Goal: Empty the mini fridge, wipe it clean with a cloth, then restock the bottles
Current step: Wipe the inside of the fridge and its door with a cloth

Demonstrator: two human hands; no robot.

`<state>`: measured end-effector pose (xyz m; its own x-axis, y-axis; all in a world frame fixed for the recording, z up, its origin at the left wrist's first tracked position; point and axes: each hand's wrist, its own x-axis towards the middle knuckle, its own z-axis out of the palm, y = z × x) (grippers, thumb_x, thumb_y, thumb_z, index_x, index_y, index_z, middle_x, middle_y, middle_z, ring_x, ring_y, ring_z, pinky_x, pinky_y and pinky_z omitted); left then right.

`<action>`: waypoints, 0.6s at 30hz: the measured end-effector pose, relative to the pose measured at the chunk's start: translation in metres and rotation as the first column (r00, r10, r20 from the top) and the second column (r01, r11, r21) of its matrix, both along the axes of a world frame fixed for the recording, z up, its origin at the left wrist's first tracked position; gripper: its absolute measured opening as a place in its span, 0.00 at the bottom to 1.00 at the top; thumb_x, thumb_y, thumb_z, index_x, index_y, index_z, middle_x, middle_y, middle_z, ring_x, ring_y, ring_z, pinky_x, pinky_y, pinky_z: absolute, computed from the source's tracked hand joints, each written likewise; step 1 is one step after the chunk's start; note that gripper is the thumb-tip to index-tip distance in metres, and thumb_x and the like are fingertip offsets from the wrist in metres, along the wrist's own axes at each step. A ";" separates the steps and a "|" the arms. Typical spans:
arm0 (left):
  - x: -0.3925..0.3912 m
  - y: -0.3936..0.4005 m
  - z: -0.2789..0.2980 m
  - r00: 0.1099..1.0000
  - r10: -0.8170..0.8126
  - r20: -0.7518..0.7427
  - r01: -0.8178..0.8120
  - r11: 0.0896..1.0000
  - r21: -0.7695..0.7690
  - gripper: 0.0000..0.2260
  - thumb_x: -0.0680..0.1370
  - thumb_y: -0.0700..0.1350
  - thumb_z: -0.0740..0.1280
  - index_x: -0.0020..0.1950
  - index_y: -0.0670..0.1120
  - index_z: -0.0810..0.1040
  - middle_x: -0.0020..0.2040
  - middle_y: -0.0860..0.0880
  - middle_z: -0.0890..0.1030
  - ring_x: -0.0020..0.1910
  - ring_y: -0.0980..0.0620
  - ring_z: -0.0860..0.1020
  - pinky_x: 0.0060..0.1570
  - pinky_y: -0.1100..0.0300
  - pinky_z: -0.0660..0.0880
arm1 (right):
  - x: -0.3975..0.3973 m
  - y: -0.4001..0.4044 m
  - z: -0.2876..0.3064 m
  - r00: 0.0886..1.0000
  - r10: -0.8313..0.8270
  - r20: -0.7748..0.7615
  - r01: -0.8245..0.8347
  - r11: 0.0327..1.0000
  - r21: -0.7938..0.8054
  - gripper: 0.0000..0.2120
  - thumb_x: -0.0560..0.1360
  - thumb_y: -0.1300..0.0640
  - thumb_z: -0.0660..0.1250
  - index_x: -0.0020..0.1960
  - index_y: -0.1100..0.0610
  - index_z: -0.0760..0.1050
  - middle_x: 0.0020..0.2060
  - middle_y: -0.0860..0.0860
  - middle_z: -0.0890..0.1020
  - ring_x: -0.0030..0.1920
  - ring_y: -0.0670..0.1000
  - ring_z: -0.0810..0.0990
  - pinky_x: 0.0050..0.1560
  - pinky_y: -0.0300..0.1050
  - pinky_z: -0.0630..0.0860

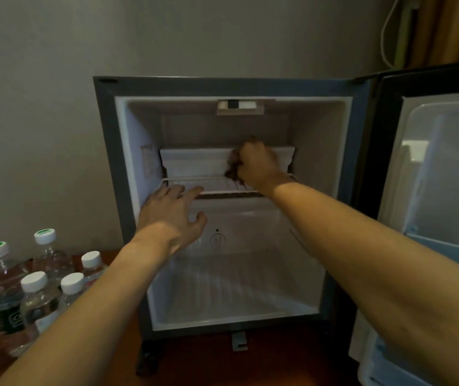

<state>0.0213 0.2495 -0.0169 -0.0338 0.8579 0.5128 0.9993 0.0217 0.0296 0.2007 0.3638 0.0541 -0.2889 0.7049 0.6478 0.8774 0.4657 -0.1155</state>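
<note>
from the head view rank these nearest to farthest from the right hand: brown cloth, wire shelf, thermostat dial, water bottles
1. brown cloth, gripped in the right hand.
2. wire shelf, just below that hand.
3. thermostat dial, lower on the back wall.
4. water bottles, outside the fridge at far left.

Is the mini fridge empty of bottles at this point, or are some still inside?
Empty. The fridge interior and wire shelf hold no bottles; the bottles stand outside to its left.
</note>
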 end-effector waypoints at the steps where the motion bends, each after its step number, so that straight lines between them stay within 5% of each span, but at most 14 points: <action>1: 0.000 0.000 0.000 1.000 0.003 -0.001 -0.003 1.000 -0.001 0.29 0.80 0.61 0.59 0.81 0.58 0.58 0.78 0.48 0.67 0.78 0.44 0.60 0.75 0.50 0.59 | 0.017 0.003 -0.001 1.000 -0.020 -0.017 0.020 1.000 -0.012 0.08 0.73 0.56 0.73 0.52 0.55 0.83 0.55 0.57 0.80 0.54 0.59 0.80 0.48 0.42 0.73; 5: 0.001 -0.001 0.001 1.000 0.002 0.004 -0.002 1.000 -0.014 0.29 0.81 0.62 0.58 0.81 0.59 0.57 0.78 0.48 0.66 0.78 0.44 0.60 0.76 0.50 0.59 | 0.055 0.013 -0.004 0.986 -0.122 -0.110 0.115 0.991 -0.072 0.07 0.71 0.59 0.73 0.49 0.55 0.83 0.54 0.56 0.82 0.52 0.56 0.82 0.55 0.45 0.78; 10: 0.001 -0.001 0.001 1.000 -0.001 0.005 0.001 1.000 -0.010 0.28 0.81 0.62 0.58 0.80 0.59 0.58 0.77 0.48 0.67 0.77 0.44 0.61 0.76 0.49 0.60 | 0.042 0.015 -0.002 0.971 -0.185 -0.153 0.169 0.979 -0.117 0.10 0.68 0.54 0.77 0.47 0.54 0.83 0.52 0.55 0.82 0.50 0.57 0.81 0.52 0.49 0.80; 18: 0.003 -0.003 0.001 1.000 0.006 -0.006 -0.006 1.000 -0.015 0.29 0.80 0.62 0.58 0.80 0.58 0.58 0.77 0.48 0.67 0.77 0.44 0.62 0.75 0.47 0.60 | -0.050 -0.007 0.002 0.992 -0.029 -0.120 0.026 0.999 -0.020 0.09 0.75 0.56 0.67 0.51 0.57 0.82 0.53 0.60 0.81 0.52 0.62 0.81 0.50 0.51 0.78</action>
